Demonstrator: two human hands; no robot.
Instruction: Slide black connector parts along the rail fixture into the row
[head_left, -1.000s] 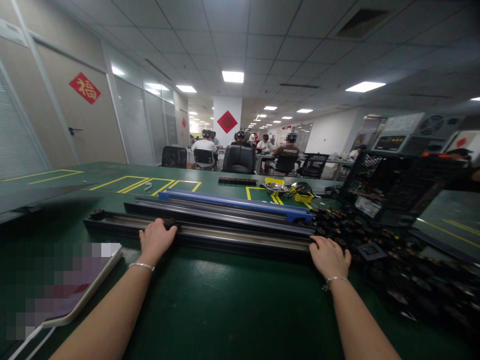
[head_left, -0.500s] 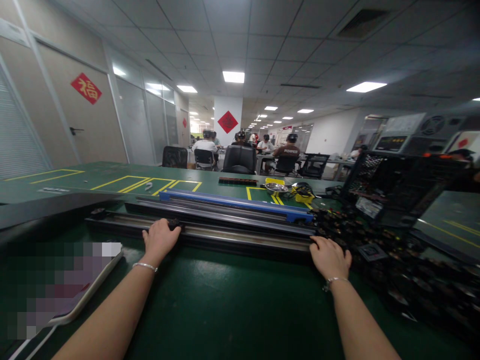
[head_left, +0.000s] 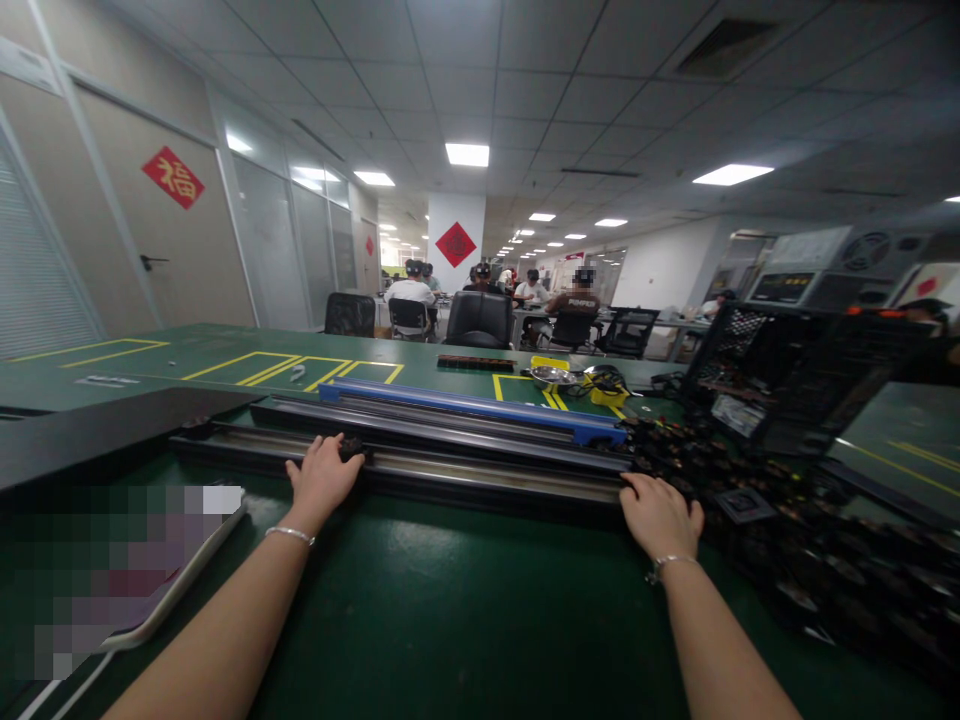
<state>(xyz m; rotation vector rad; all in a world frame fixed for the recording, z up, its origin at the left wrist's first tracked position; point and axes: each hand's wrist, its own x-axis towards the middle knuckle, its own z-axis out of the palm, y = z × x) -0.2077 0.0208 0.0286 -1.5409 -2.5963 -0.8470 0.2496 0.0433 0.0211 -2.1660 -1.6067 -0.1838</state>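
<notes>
A long black rail (head_left: 480, 476) with a pale metal strip along its top lies across the green table in front of me. My left hand (head_left: 322, 482) rests on its left part, fingers curled over a small black block (head_left: 351, 450) that sits on the rail. At the rail's right end, my right hand (head_left: 658, 512) grips with bent fingers over the edge. Directly behind lies a second black rail (head_left: 450, 432), and beyond that a blue rail (head_left: 465, 402) of similar length. The undersides of both hands are hidden.
To the right spreads a heap of dark parts (head_left: 810, 550), with an open computer case (head_left: 795, 370) behind it. A metal bowl (head_left: 553, 376) stands past the blue rail. On the left are a dark grey sheet (head_left: 112, 430) and a white-edged object (head_left: 187, 580), partly pixelated, with a cable.
Both hands and the rails stay in nearly the same place. The dark grey sheet at the left has shifted slightly downward in the view.
</notes>
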